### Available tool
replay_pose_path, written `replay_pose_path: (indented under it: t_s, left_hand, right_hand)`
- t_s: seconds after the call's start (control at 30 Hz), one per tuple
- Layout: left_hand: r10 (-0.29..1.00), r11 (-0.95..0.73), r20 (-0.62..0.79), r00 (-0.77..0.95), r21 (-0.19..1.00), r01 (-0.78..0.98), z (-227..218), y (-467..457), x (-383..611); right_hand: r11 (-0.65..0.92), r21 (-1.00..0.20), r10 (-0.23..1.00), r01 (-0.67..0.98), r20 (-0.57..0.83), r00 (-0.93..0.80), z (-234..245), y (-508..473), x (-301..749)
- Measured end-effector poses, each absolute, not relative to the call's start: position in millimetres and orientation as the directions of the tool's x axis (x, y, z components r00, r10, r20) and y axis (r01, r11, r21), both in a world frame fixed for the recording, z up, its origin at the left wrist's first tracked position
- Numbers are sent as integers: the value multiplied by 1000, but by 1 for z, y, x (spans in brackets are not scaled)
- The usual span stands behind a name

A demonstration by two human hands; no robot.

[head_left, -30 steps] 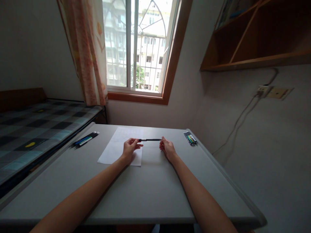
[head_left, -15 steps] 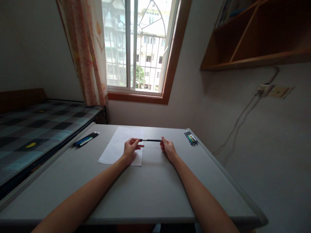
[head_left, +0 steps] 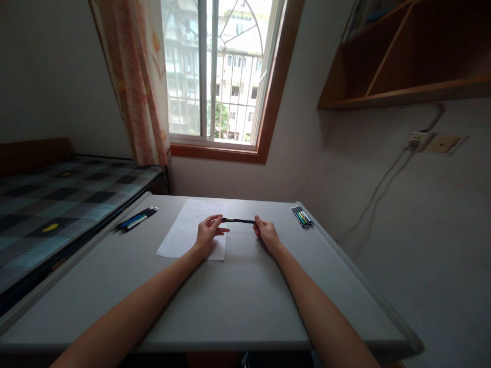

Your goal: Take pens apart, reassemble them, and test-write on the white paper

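Note:
A thin black pen [head_left: 238, 221] is held level just above the grey desk [head_left: 238, 301], one end in each hand. My left hand [head_left: 208, 233] pinches its left end, near a pale band on the barrel. My right hand [head_left: 265, 233] grips the right end with closed fingers. Under my left hand lies a white sheet of paper [head_left: 187, 230].
Several pens [head_left: 137, 219] lie in a bunch at the desk's left edge, and another bunch of pens [head_left: 302, 216] lies at the right edge. A bed with a checked cover [head_left: 57, 194] stands to the left. A window [head_left: 215, 71], a curtain and a wall shelf [head_left: 402, 56] lie beyond.
Both hands and the pen have stayed almost in place. The view has shifted very slightly.

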State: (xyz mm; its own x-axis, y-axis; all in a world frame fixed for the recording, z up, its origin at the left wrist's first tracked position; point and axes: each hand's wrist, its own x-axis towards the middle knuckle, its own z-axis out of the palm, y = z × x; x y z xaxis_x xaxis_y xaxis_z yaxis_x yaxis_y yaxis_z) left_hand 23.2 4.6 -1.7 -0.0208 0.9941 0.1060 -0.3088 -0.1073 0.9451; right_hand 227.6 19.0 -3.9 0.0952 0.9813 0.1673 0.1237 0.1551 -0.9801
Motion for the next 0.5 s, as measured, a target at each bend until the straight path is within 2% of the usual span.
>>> replay_pose_path:
  t_s: [0.5]
  left_hand:
    - [995, -98, 98, -14, 959, -265, -2, 5, 22]
  right_hand:
    - [133, -990, 988, 38, 136, 73, -6, 22, 229]
